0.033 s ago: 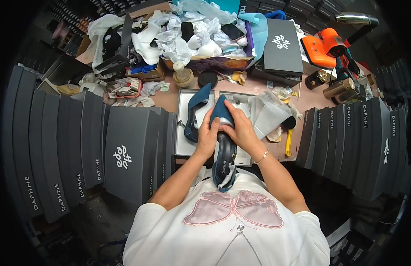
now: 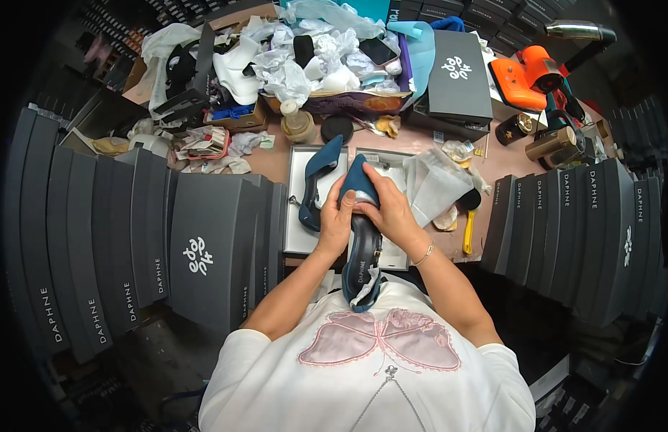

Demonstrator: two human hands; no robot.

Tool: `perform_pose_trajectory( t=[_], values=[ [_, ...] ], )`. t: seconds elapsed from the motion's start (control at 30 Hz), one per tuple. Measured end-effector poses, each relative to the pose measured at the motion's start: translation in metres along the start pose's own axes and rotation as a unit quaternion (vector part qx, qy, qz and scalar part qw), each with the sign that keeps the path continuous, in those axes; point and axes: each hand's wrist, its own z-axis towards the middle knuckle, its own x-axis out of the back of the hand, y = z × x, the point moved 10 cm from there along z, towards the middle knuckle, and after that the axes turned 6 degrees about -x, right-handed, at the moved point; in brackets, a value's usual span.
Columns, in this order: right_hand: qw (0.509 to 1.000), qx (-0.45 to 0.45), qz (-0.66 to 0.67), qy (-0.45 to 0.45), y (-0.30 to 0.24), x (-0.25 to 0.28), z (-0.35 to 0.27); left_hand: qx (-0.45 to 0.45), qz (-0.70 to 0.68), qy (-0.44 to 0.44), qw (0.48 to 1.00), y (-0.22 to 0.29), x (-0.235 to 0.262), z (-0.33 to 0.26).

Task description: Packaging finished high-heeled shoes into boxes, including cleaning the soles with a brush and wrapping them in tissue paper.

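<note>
The left hand [image 2: 336,227] grasps the front of a blue pointed shoe [image 2: 363,248] from its left side, and the right hand [image 2: 393,212] grips the same part from the right, thumbs meeting near the opening. A patch of white stuffing [image 2: 363,196] shows between them. The shoe is held over the near edge of an open box [image 2: 298,239], its toe toward the box's far edge and its heel end close to the person's white shirt [image 2: 276,381].

What has just changed is slight: the heel end has swung a little to the left, the toe moving less. I judge this a small adjustment within one hold, the work remaining at the toe.

Compared with the earlier frame, both hands keep nearly the same grip. The other shoe [image 2: 310,198] has not moved; it lies in the left half of the box, its toe reaching past the far edge. Farther out, the white tissue sheet [image 2: 427,187] at the box's right edge, the yellow-handled brush [image 2: 468,232] near the table's right edge and the purple carton [image 2: 348,103] toward the table's far edge look unchanged.
</note>
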Motion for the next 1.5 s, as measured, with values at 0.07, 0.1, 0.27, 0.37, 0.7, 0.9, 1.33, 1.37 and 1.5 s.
perform_pose_trajectory(
  t=[0.07,0.1,0.27,0.37,0.7,0.9,1.33,1.37,1.5],
  values=[
    [1.0,0.028,0.009,0.007,-0.002,0.002,-0.006,-0.006,0.004,0.046,0.999,-0.003,0.004,-0.009],
    [0.999,0.043,0.018,0.008,-0.01,-0.001,-0.009,-0.019,0.031,0.057,0.998,-0.007,0.009,-0.013],
    [0.914,-0.227,0.275,-0.195,0.023,-0.038,-0.088,-0.089,0.183,0.079,0.976,-0.001,0.007,-0.007],
    [0.902,-0.312,0.256,-0.153,0.045,-0.05,-0.091,-0.056,0.2,-0.048,0.977,0.009,-0.008,0.007],
    [0.757,-0.384,0.526,-0.056,0.102,-0.073,-0.083,0.0,0.046,-0.035,0.998,-0.018,0.003,0.036],
    [0.784,-0.256,0.533,-0.189,0.067,-0.019,-0.087,-0.048,0.447,0.094,0.889,-0.087,0.136,0.075],
    [0.97,-0.222,0.092,-0.046,0.106,0.044,-0.071,0.322,-0.26,-0.148,0.898,-0.02,-0.007,-0.026],
    [0.935,-0.33,0.119,-0.04,0.128,0.069,-0.084,0.34,-0.299,-0.168,0.876,-0.026,-0.02,-0.044],
    [0.877,-0.409,-0.173,0.182,0.282,0.178,-0.153,0.353,-0.375,-0.153,0.843,-0.045,-0.058,-0.076]
  ],
)
